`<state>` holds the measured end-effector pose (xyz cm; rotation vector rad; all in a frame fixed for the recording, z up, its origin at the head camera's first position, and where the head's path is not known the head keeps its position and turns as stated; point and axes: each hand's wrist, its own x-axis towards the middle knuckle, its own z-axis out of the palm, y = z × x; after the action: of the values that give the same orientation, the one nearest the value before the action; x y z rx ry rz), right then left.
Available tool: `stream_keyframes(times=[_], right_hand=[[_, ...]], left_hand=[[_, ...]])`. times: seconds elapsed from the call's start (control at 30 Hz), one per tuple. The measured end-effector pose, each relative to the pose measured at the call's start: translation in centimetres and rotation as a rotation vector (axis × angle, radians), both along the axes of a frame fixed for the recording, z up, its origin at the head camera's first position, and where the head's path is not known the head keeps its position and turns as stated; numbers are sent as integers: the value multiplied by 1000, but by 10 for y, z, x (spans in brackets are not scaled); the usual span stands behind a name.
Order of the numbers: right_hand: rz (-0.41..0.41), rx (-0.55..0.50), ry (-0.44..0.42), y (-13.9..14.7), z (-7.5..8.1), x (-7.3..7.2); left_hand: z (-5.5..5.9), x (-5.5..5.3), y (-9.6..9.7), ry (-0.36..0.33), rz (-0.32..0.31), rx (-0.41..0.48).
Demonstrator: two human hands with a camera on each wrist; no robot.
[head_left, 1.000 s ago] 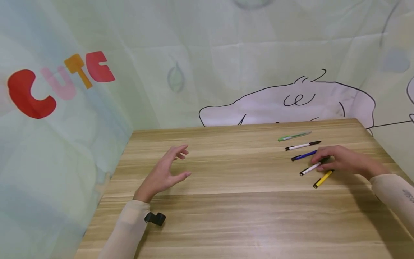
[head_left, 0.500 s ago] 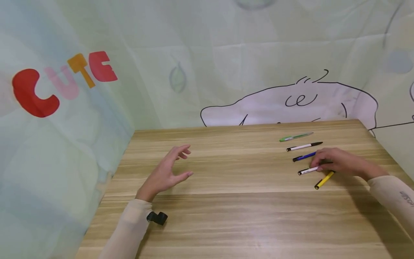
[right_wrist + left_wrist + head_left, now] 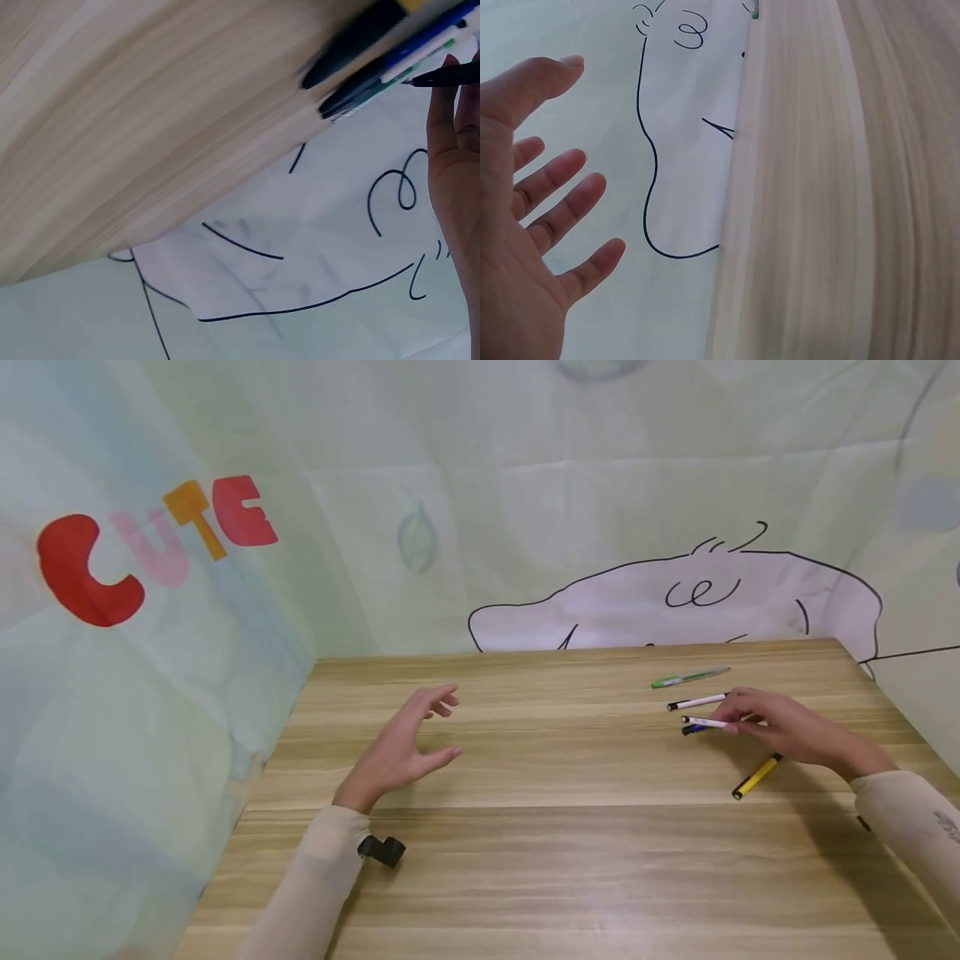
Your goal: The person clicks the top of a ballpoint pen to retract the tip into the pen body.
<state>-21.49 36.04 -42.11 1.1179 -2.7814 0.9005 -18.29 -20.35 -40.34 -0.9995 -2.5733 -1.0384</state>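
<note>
In the head view my right hand (image 3: 795, 732) pinches a white pen (image 3: 705, 722) between thumb and fingers. That pen is raised and overlaps the blue pen (image 3: 688, 730), hiding most of it. In the right wrist view the held pen's black tip end (image 3: 448, 76) sticks out past the fingers. A white pen with a black clip end (image 3: 696, 702) lies just beyond, its far end behind my fingers. Nearer me lies a yellow pen (image 3: 757, 777); farthest back is a green pen (image 3: 690, 677). My left hand (image 3: 401, 747) hovers over the table's left side, fingers spread, holding nothing.
The wooden table (image 3: 525, 877) ends at a printed cloth backdrop (image 3: 360, 543) at the back and left. A small black device (image 3: 384, 851) sits at my left wrist. The pens lie in a slanting row on the table's right side.
My right hand has lifted the white pen from between the blue and yellow pens and carried it back over the blue one. My left hand has shifted slightly right and forward.
</note>
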Motion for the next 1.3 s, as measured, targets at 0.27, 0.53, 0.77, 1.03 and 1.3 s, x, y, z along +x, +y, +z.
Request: stream_keyframes(times=[0.27, 0.53, 0.77, 1.03, 1.3], right_hand=[[-83, -70, -94, -22, 18, 7], [-197, -143, -146, -50, 29, 13], [-212, -246, -173, -70, 34, 17], [-224, -290, -216, -92, 42, 21], [-220, -350, -211, -110, 49, 24]], left_hand=[[3, -9, 18, 19, -40, 33], [8, -15, 37, 23, -69, 49], [12, -24, 53, 47, -99, 63], [19, -30, 76, 49, -140, 91], [27, -36, 98, 84, -179, 96]])
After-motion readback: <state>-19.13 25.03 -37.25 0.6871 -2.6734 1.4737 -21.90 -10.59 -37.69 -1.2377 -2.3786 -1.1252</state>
